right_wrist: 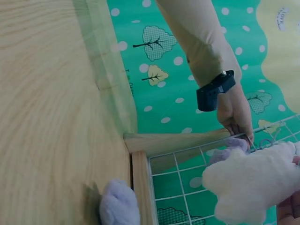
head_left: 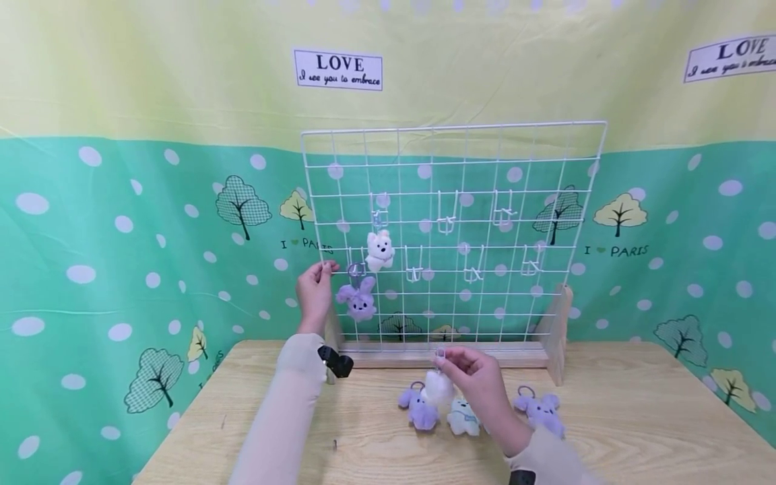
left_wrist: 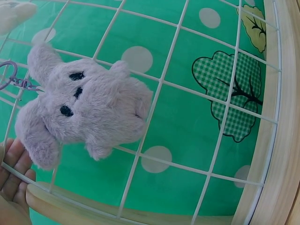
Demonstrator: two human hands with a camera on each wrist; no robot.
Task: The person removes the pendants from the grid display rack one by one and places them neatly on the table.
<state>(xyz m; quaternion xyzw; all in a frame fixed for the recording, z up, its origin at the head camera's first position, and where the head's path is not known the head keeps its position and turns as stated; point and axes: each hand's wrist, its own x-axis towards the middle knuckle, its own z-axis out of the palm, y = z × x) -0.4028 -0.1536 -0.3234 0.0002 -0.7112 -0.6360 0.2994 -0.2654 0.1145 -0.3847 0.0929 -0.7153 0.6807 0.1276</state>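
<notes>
A white wire grid rack [head_left: 455, 126] with hooks stands on the table. At its left edge my left hand [head_left: 314, 296] grips the side wire, near a purple plush bunny keychain [head_left: 359, 303] hanging from a hook. Just above that hangs a white plush dog keychain [head_left: 380, 251]. My right hand [head_left: 479, 384] pinches another white plush keychain [head_left: 438, 389] by its top, holding it in front of the rack's base. In the right wrist view this white plush [right_wrist: 255, 183] dangles close to the camera. The left wrist view shows the hung bunny [left_wrist: 93, 108] close up beside my left fingers [left_wrist: 16, 164].
Below my right hand lie a purple plush keychain [head_left: 421, 411] and a pale plush keychain [head_left: 463, 419]; another purple one [head_left: 542, 412] lies to the right. Several bare hooks [head_left: 447, 222] hang on the grid. A small dark object [head_left: 335, 444] lies on the wooden table [head_left: 364, 417].
</notes>
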